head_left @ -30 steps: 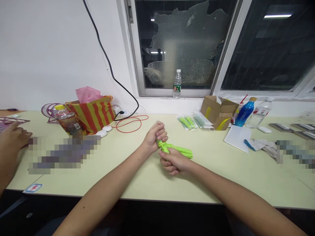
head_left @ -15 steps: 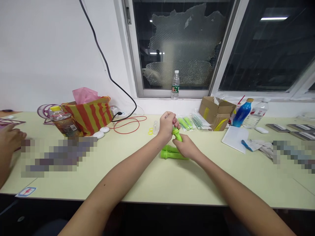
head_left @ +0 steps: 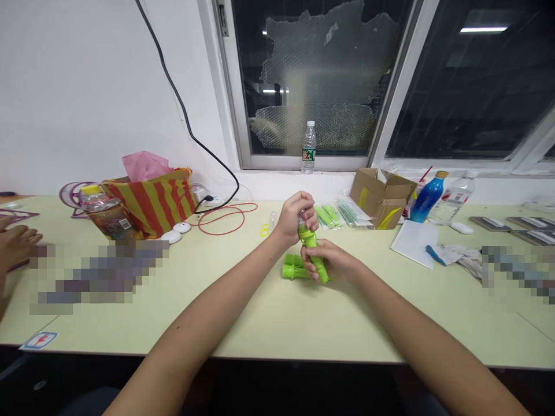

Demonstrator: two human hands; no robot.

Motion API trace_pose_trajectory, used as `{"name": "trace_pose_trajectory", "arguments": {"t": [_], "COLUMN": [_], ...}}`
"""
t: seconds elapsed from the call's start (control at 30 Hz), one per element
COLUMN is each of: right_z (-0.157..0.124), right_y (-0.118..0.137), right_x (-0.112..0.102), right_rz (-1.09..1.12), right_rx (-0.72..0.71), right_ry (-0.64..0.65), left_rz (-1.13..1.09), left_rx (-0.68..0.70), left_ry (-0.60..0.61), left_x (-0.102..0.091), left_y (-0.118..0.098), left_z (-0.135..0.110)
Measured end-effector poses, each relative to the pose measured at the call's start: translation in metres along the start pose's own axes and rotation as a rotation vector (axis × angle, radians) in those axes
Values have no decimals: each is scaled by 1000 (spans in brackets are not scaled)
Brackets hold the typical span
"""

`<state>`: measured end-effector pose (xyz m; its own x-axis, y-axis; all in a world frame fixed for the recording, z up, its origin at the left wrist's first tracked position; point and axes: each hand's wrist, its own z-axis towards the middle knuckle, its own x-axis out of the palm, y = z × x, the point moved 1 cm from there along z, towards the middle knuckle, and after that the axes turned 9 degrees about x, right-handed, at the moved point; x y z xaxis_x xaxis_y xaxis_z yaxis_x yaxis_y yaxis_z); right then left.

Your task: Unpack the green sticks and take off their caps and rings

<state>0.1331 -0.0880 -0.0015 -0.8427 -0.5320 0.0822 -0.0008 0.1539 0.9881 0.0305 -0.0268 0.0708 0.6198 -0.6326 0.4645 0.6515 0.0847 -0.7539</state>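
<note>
My left hand [head_left: 296, 216] grips the top end of a bright green plastic tube [head_left: 313, 254] that stands tilted over the middle of the pale table [head_left: 269, 312]. Lower down, my right hand [head_left: 332, 263] wraps around the same tube. Two more green tubes [head_left: 292, 267] lie side by side on the table just left of my right hand. A small clear cap and a yellow ring [head_left: 265, 230] lie behind my left hand.
A striped red-and-yellow bag [head_left: 154, 199] and a drink bottle [head_left: 106, 214] stand at the left. Another person's hand [head_left: 15, 245] rests at the far left edge. Packets of green parts [head_left: 333, 215], a cardboard box [head_left: 381, 196] and a blue bottle [head_left: 427, 196] are at the back right.
Both hands moved away from me toward the window side. Two green tubes now lie on the table, and both hands hold one tube more upright.
</note>
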Motion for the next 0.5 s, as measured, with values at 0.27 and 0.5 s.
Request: {"name": "trace_pose_trajectory", "arguments": {"t": [0.27,0.5], "right_z": [-4,-12], "right_y": [-11,10], "right_x": [5,7], "right_rz": [293,54], "right_rx": [178,150], "right_ry": [355,-207], "left_rz": [-112,45], "left_rx": [-138,26], "left_ry": [140,-5], "left_x": [19,17], "left_y": [-5,4], "left_z": [-9,0]}}
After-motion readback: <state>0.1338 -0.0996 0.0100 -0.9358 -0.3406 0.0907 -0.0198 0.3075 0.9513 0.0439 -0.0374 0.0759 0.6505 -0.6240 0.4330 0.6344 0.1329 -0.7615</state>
